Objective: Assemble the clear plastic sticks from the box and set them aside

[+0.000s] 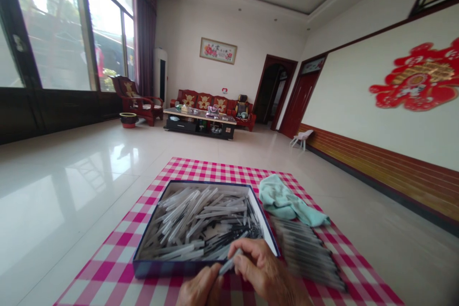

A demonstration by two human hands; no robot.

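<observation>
Landmark: shallow dark-blue cardboard box (150, 267), open-topped, lying flat.
Box contents: a loose heap of slim grey and black pens (201, 224), lying crisscross and covering the floor of the box.
Held thing: one slim grey pen (229, 264), tilted, directly over the near wall of the box towards its right end, with its far tip pointing into the box.
Right hand (267, 272): at the near right corner of the box, partly over its rim. Its fingers (238, 247) are bent and pinched together on the upper part of the slim grey pen.
Left hand (201, 290): just in front of the near wall of the box, close beside the right hand. Its fingers are curled inward at the pen's near end, but whether they actually grip the pen cannot be told.
Sorted row: a neat line of dark pens laid side by side (308, 253), just right of the box and running along its right wall.
Rag: crumpled teal cloth (287, 201), off the far right corner of the box, touching the far end of the row.
Underlay: pink-and-white checked cloth (114, 258), spread beneath the box and reaching out past all its sides.
Floor: glossy white tiles (71, 186), around the checked cloth, left and beyond the box.
Far end: red wooden sofa (204, 101) and low dark coffee table (199, 122), well beyond the far wall of the box.
Wall: large red paper ornament (419, 76), high up and far to the right of the box.
</observation>
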